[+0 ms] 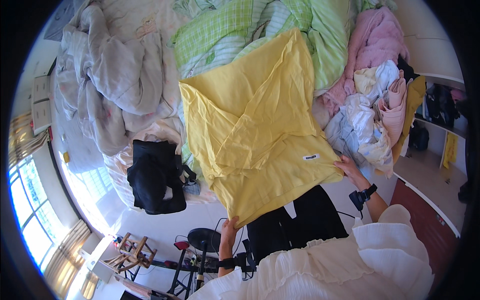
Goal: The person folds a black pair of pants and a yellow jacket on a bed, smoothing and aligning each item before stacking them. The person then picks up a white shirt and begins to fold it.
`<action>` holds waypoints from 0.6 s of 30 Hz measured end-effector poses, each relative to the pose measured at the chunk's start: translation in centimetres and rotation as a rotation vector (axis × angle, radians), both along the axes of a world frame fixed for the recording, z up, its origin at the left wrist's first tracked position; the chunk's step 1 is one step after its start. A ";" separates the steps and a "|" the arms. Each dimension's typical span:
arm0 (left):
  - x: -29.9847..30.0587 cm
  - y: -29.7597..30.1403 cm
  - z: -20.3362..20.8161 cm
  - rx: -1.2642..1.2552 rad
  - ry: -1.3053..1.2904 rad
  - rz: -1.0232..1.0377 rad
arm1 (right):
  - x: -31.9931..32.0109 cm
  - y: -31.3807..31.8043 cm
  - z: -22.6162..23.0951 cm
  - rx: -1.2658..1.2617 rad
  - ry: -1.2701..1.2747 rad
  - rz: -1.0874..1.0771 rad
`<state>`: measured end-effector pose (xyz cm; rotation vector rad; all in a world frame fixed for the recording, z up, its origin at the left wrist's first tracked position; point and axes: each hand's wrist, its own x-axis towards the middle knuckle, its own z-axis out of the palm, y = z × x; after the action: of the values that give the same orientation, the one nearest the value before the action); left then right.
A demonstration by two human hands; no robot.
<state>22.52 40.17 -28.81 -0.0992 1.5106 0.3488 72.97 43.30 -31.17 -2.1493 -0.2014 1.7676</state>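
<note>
A yellow t-shirt (pixel 260 130) lies spread on the bed, partly folded, with one sleeve turned in and a small white label near its hem. My left hand (pixel 229 234) grips the hem's lower left corner. My right hand (pixel 350 167) pinches the hem's right corner beside the label. Both wrists wear black bands.
A heap of pink, white and pale blue clothes (pixel 375 110) sits right of the shirt. A green checked blanket (pixel 240 30) lies beyond it, a crumpled white quilt (pixel 110 75) to the left, and a black garment (pixel 152 180) at the bed's near edge. A window (pixel 30 220) is at far left.
</note>
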 end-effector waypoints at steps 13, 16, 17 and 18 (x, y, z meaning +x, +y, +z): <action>-0.8 11.7 10.9 0.282 -0.434 0.625 | -0.4 12.3 12.7 0.603 0.360 -0.555; -0.1 19.0 10.6 0.384 -0.607 0.767 | -0.2 19.0 11.5 0.780 0.555 -0.450; 0.4 21.4 10.1 0.477 -0.629 0.734 | -0.6 21.3 10.3 0.765 0.488 -0.541; 1.2 23.2 9.4 0.565 -0.613 0.750 | -0.9 22.9 9.3 0.802 0.487 -0.591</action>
<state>23.73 63.40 -19.41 -0.2943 0.6794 1.2122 72.05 66.22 -21.82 -1.0398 -0.1023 1.4423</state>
